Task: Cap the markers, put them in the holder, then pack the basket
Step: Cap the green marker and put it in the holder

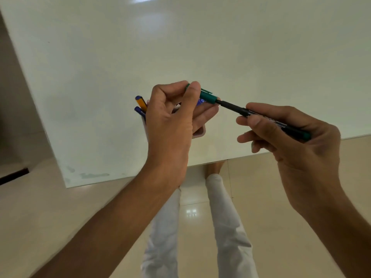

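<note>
My left hand [172, 117] pinches a green cap [207, 96] between thumb and fingers above the table. My right hand [291, 137] holds a black marker [236, 108] with a green rear end, its front end meeting the cap's mouth. Behind my left hand stands a pale pink holder [199, 133], mostly hidden. Two pens stick out of it at the left: an orange one [141, 102] and a blue one [139, 111], both with blue ends. A bit of another blue pen [200, 101] shows under the cap. No basket is in view.
The white table [200, 47] fills the upper view; its near edge runs from lower left to the right. Below it are beige floor tiles [60, 207] and my legs in white trousers [226, 217].
</note>
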